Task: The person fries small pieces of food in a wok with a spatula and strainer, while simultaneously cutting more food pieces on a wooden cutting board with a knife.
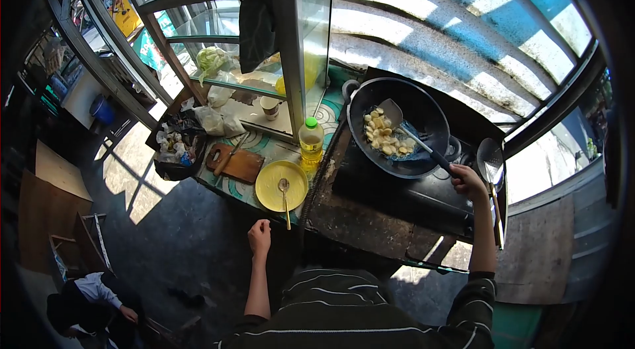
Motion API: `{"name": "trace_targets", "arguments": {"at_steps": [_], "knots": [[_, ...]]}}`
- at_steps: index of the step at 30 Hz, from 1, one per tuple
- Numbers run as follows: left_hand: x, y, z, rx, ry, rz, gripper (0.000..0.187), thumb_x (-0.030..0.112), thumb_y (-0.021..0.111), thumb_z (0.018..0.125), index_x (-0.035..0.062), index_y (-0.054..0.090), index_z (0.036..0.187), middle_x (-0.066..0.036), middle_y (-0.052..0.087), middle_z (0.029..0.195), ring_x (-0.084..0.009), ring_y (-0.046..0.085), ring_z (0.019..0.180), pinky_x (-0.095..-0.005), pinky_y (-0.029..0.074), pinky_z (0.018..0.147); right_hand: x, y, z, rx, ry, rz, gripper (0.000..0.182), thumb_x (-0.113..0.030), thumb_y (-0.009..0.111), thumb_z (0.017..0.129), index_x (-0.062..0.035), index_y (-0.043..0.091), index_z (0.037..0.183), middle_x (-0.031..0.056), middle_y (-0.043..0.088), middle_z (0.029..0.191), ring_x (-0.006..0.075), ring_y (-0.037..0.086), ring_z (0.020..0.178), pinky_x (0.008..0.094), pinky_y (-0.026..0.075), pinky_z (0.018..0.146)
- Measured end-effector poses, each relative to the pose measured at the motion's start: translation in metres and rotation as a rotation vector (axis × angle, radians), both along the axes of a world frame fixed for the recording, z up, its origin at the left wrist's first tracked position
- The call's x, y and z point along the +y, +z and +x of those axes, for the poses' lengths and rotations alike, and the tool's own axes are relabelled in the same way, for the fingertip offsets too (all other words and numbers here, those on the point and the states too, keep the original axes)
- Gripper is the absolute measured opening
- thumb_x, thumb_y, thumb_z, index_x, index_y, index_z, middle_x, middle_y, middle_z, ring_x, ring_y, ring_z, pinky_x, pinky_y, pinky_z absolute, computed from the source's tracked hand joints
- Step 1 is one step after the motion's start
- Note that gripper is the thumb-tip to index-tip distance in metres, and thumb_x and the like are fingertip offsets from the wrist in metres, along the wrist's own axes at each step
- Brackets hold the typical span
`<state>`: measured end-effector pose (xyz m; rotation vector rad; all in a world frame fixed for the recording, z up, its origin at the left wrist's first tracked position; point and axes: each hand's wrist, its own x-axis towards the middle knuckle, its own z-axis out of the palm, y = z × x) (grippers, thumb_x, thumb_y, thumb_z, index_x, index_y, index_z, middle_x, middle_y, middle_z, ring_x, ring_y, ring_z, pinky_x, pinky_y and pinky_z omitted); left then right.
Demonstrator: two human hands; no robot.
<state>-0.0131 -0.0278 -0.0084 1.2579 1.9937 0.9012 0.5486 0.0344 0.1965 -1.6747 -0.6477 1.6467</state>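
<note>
My right hand [467,182] is wrapped round the black handle of a spatula [423,143]. Its metal blade rests inside a dark wok [433,111], beside pale round pieces of food [380,131] in bubbling oil. My left hand [259,236] is closed in front of the counter's edge, below a yellow plate [268,185]; its fingers are curled, and whether they hold anything is too small to tell. A spoon [286,200] lies on the plate, its handle over the rim. Behind the plate stands an oil bottle [311,137] with a green cap.
A knife lies on the wooden cutting board [246,167] at the left. Beyond it are a black bag of waste [175,151] and a glass display case [297,71]. A strainer [489,154] lies right of the wok. Another person [99,296] is at the lower left.
</note>
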Motion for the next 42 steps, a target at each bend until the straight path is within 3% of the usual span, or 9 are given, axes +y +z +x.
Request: {"name": "trace_targets", "arguments": {"at_steps": [8,9,14,19,22,26,29,38,42], "knots": [[0.013,0.0,0.012,-0.016,-0.048,0.02,0.021,0.02,0.052,0.086,0.0005,0.06,0.084,-0.011,0.061,0.067,-0.0247,0.061,0.063,-0.0335,0.046,0.057,-0.05,0.093,-0.015,-0.426,0.292,0.301,0.037,-0.017,0.057,0.085,-0.0021,0.051,0.118,-0.0069,0.046,0.06,0.0,0.04,0.049,0.0146,0.027,0.041],[0.014,-0.003,0.013,-0.016,-0.059,0.027,0.022,0.02,0.052,0.086,0.0004,0.06,0.084,-0.011,0.061,0.067,-0.0247,0.061,0.063,-0.0335,0.046,0.057,-0.062,0.117,-0.028,-0.575,0.26,0.274,0.039,-0.012,0.061,0.08,-0.0014,0.053,0.117,0.0011,0.058,0.068,0.0044,0.05,0.057,0.0193,0.038,0.049],[0.018,0.001,0.019,-0.023,-0.08,0.014,0.023,0.021,0.052,0.086,0.0002,0.06,0.084,-0.011,0.061,0.068,-0.0247,0.061,0.064,-0.0334,0.046,0.058,-0.101,0.157,-0.056,-1.072,0.37,0.386,0.041,-0.006,0.064,0.072,-0.0004,0.057,0.111,0.012,0.065,0.083,0.0157,0.06,0.068,0.0279,0.046,0.065],[0.015,-0.003,0.021,-0.003,-0.08,0.0,0.023,0.021,0.051,0.087,0.0002,0.06,0.085,-0.011,0.062,0.069,-0.0244,0.062,0.065,-0.0336,0.046,0.059,-0.095,0.108,-0.059,-1.298,0.272,0.384,0.04,-0.009,0.064,0.07,-0.0035,0.058,0.109,0.02,0.061,0.099,0.0348,0.058,0.093,0.0366,0.044,0.082],[0.012,-0.006,0.022,-0.017,-0.084,0.006,0.023,0.021,0.051,0.087,0.0003,0.06,0.085,-0.011,0.062,0.07,-0.0245,0.062,0.066,-0.0335,0.046,0.06,-0.072,0.058,-0.045,-1.332,0.204,0.538,0.04,-0.01,0.064,0.071,-0.0035,0.058,0.11,0.0171,0.064,0.094,0.0293,0.063,0.082,0.0341,0.046,0.075],[0.01,-0.002,0.023,-0.013,-0.064,-0.032,0.023,0.021,0.052,0.086,0.0004,0.061,0.086,-0.011,0.062,0.07,-0.0249,0.062,0.066,-0.0334,0.047,0.06,-0.05,0.05,-0.005,-1.02,0.119,0.441,0.034,-0.012,0.062,0.075,-0.0036,0.058,0.108,0.0088,0.062,0.073,0.0157,0.057,0.059,0.0286,0.045,0.054],[0.007,-0.001,0.021,-0.022,-0.048,0.001,0.022,0.021,0.052,0.086,0.0004,0.061,0.086,-0.011,0.062,0.07,-0.0248,0.062,0.066,-0.033,0.047,0.06,-0.046,0.074,0.005,-0.576,-0.035,0.277,0.024,-0.015,0.056,0.084,-0.005,0.052,0.105,-0.0062,0.04,0.058,0.0016,0.036,0.043,0.0173,0.021,0.035],[0.002,0.001,0.02,-0.011,-0.039,-0.009,0.021,0.02,0.053,0.085,0.0003,0.061,0.086,-0.012,0.062,0.069,-0.0243,0.061,0.065,-0.0328,0.046,0.059,-0.026,0.057,0.061,-0.39,-0.021,0.052,0.022,-0.022,0.049,0.088,-0.0056,0.052,0.103,0.0013,0.045,0.062,0.0048,0.043,0.043,0.0171,0.029,0.033],[-0.004,0.0,0.018,0.0,-0.028,-0.002,0.021,0.02,0.054,0.085,0.0004,0.061,0.086,-0.012,0.061,0.068,-0.0248,0.061,0.064,-0.0331,0.046,0.059,-0.012,0.005,0.028,-0.311,-0.141,-0.097,0.012,-0.026,0.047,0.09,-0.0157,0.049,0.094,-0.0024,0.038,0.053,0.0028,0.028,0.035,0.0162,0.019,0.029]]}}
